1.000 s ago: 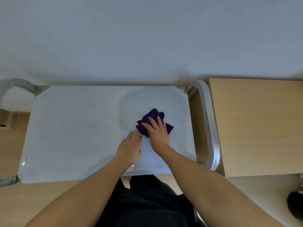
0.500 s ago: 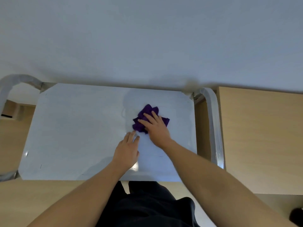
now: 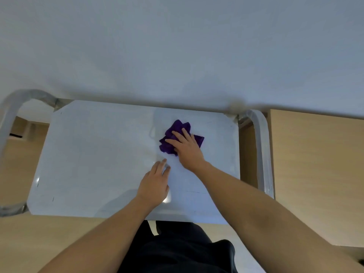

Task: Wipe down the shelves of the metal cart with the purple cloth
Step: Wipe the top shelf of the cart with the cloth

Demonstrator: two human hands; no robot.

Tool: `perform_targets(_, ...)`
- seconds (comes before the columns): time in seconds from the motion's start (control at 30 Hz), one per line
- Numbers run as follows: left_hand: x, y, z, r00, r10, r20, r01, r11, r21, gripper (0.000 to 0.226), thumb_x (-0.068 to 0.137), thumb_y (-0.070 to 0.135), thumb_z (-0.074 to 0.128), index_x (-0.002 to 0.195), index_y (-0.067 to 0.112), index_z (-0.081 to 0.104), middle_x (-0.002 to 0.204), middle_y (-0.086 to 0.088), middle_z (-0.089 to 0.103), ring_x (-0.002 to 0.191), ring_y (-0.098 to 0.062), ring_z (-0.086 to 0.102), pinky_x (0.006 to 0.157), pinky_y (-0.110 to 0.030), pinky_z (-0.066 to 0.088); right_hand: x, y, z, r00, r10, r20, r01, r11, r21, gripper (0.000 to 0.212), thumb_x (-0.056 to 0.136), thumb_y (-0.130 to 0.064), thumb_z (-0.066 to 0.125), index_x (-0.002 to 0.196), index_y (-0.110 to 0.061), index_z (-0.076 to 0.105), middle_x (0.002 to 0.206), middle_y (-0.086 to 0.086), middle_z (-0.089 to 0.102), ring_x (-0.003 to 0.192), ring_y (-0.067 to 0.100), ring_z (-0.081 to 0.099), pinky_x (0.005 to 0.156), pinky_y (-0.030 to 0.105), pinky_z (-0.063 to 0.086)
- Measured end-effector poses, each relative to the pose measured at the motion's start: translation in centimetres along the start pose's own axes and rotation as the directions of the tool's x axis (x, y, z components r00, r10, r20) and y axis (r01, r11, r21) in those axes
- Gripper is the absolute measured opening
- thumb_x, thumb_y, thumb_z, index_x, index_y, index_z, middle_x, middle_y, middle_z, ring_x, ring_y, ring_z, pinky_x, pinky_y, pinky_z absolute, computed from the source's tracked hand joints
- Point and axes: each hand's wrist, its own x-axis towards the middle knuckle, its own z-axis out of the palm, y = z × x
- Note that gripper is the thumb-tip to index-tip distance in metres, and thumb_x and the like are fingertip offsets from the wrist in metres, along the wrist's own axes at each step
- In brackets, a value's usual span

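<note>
Plain room: metal cart, wooden cabinet

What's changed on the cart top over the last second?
The right hand has pushed the purple cloth farther across the cart's top shelf, toward its far edge and slightly left. A gap has opened between the cloth and the left hand. Nothing was gripped or let go: the right hand still presses flat on the cloth, and the left hand stays flat on the shelf.
</note>
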Motion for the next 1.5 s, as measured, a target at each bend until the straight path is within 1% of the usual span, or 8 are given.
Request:
perform_targets(0.1, 0.0, -0.3, -0.2, 1.000, 0.008, -0.016, -0.009, 1.000, -0.017, 0.060, 0.091, 0.023, 0.050, 0.147, 0.011, 0.031, 0.160, -0.006, 0.010, 0.146, -0.025, 0.015, 0.103, -0.036, 0.042, 0.1, 3.9, -1.6, 0.998, -0.038, -0.045, 0.037, 0.999, -0.006, 0.051, 0.095, -0.008, 0.052, 0.142, -0.027, 0.047, 0.153, 0.006, 0.037, 0.145, 0.035, 0.023, 0.118, 0.047, 0.017)
perform_targets(0.33, -0.2, -0.1, -0.3, 1.000, 0.004, 0.001, -0.004, 1.000, -0.019, 0.059, 0.093, 0.023, 0.046, 0.148, 0.013, 0.027, 0.161, -0.002, 0.005, 0.147, -0.021, 0.009, 0.103, -0.032, 0.041, 0.1, 8.1, -4.2, 0.798, 0.584, -0.149, -0.577, 0.811, 0.093, 0.049, 0.098, -0.015, 0.044, 0.145, -0.029, 0.039, 0.158, 0.005, 0.026, 0.147, 0.037, 0.013, 0.119, 0.050, 0.014)
perform_targets(0.6, -0.7, -0.8, -0.7, 1.000, 0.014, 0.008, -0.014, 1.000, 0.013, 0.060, 0.093, 0.023, 0.046, 0.149, 0.014, 0.026, 0.161, -0.003, 0.005, 0.147, -0.021, 0.010, 0.106, -0.033, 0.040, -1.0, -0.4, 0.3, 1.000, -0.015, -0.011, 0.015, 1.000, -0.006, 0.062, 0.093, -0.007, 0.055, 0.146, -0.033, 0.038, 0.157, 0.000, 0.030, 0.148, 0.030, 0.014, 0.122, 0.047, 0.011)
perform_targets(0.73, -1.3, -1.3, -0.7, 1.000, 0.016, 0.016, -0.016, 1.000, 0.003, 0.057, 0.093, 0.022, 0.045, 0.147, 0.014, 0.028, 0.160, 0.000, 0.004, 0.146, -0.019, 0.009, 0.104, -0.032, 0.041, -3.2, 5.2, -1.8, 0.972, 0.202, -0.117, -0.200, 0.979, 0.032, 0.052, 0.097, -0.009, 0.049, 0.144, -0.029, 0.043, 0.155, 0.003, 0.035, 0.147, 0.030, 0.020, 0.120, 0.046, 0.019)
perform_targets(0.9, -2.5, -2.3, -0.5, 1.000, 0.011, 0.021, -0.011, 1.000, -0.009, 0.056, 0.093, 0.020, 0.044, 0.147, 0.013, 0.029, 0.161, 0.000, 0.005, 0.147, -0.019, 0.009, 0.105, -0.033, 0.039, -4.3, 0.6, 0.0, 0.743, 0.634, -0.213, -0.619, 0.773, 0.143, 0.053, 0.097, -0.011, 0.044, 0.146, -0.030, 0.037, 0.159, 0.003, 0.024, 0.149, 0.033, 0.008, 0.120, 0.050, 0.007)
perform_targets(1.2, -4.1, -8.0, -1.7, 0.997, 0.075, 0.032, -0.076, 0.996, 0.035, 0.055, 0.092, 0.018, 0.045, 0.145, 0.012, 0.035, 0.160, -0.002, 0.013, 0.144, -0.021, 0.018, 0.100, -0.035, 0.044, -4.9, -4.0, 3.2, 0.982, 0.169, -0.086, -0.167, 0.986, 0.024, 0.060, 0.092, -0.005, 0.051, 0.143, -0.035, 0.042, 0.156, -0.001, 0.033, 0.147, 0.028, 0.019, 0.121, 0.042, 0.016)
perform_targets(1.43, -6.0, -14.2, -3.0, 0.992, 0.116, 0.048, -0.119, 0.991, 0.067, 0.054, 0.093, 0.019, 0.042, 0.146, 0.014, 0.032, 0.160, 0.001, 0.009, 0.145, -0.017, 0.015, 0.099, -0.033, 0.044, -6.6, -6.9, 4.2, 0.564, 0.795, -0.226, -0.765, 0.605, 0.221, 0.046, 0.099, -0.017, 0.044, 0.144, -0.028, 0.041, 0.157, 0.004, 0.029, 0.146, 0.034, 0.015, 0.119, 0.048, 0.016)
perform_targets(1.5, -6.4, -16.2, -2.9, 0.989, 0.147, 0.023, -0.148, 0.987, 0.059, 0.054, 0.090, 0.016, 0.049, 0.143, 0.012, 0.038, 0.159, -0.001, 0.017, 0.143, -0.020, 0.023, 0.095, -0.036, 0.047, -4.6, -12.1, 6.2, 0.580, 0.784, -0.221, -0.752, 0.620, 0.225, 0.049, 0.096, -0.016, 0.047, 0.143, -0.029, 0.043, 0.156, 0.004, 0.032, 0.145, 0.035, 0.018, 0.117, 0.049, 0.017)
